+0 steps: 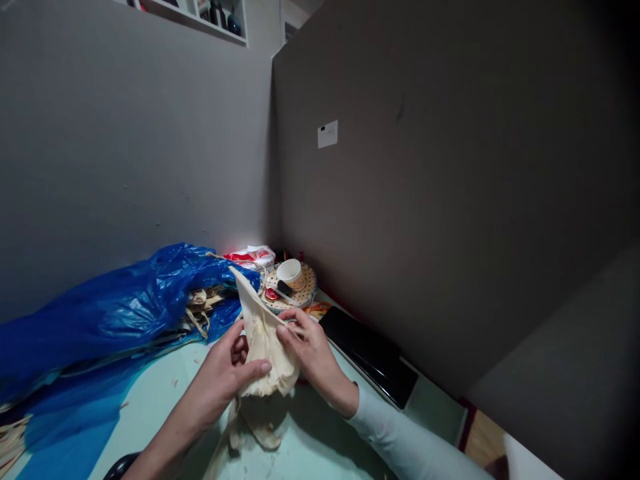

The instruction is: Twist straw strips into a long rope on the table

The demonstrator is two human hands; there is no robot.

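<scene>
Between both hands, above the table, is a cream-coloured dried corn husk (260, 333), pleated and gathered, with a pointed tip rising to the upper left. My left hand (227, 367) grips its lower left side, thumb laid across the front. At its upper right edge, my right hand (310, 350) pinches the husk between thumb and fingers. Loose husk pieces (265, 433) lie or hang just below; I cannot tell whether they join the held one.
A blue plastic bag (135, 293) spills husk strips (200, 303) at left. Behind the hands, a round woven box (309, 283) carries a white cup (289, 270). A black glossy flat device (370, 350) lies right on the pale green table (160, 393). Grey partitions (400, 200) enclose the back.
</scene>
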